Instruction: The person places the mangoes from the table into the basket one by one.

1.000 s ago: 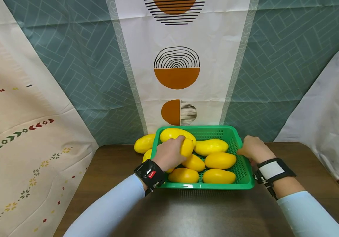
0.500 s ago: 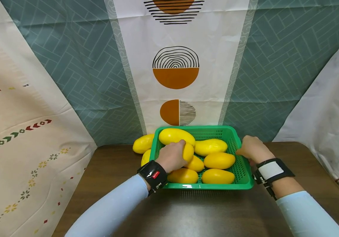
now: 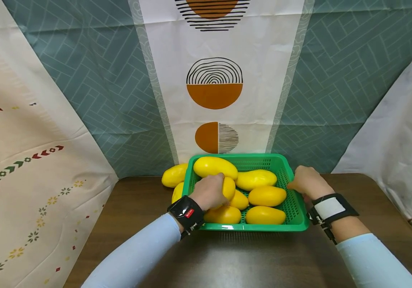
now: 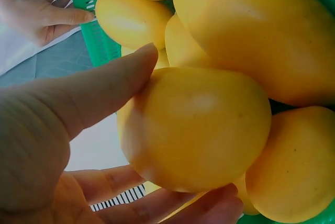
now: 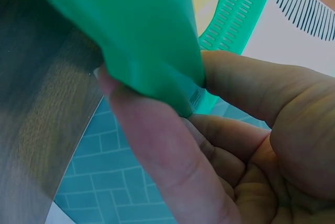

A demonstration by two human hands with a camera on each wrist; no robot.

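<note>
Thumb and fingers of my left hand (image 3: 209,193) curl round a yellow mango (image 4: 196,127) at the left part of a green plastic basket (image 3: 256,227). Other mangoes lie close against or below the held one in the left wrist view; whether it rests on them I cannot tell. My right hand (image 3: 308,182) pinches the basket's right rim, thumb inside and fingers outside, as the right wrist view shows on the green wall (image 5: 152,35). Several more mangoes lie in the basket, among them a long one (image 3: 215,167) at the back left. My left hand hides part of the pile.
Two mangoes sit outside the basket on its left, one at the back (image 3: 175,175) and one nearer (image 3: 177,193). The basket stands on a dark wooden table (image 3: 235,260). Behind it hangs a patterned cloth (image 3: 256,100), with a cream cloth (image 3: 29,180) at left.
My left hand has shifted slightly right and lower with the mango, deeper over the basket. My right hand keeps its place on the rim.
</note>
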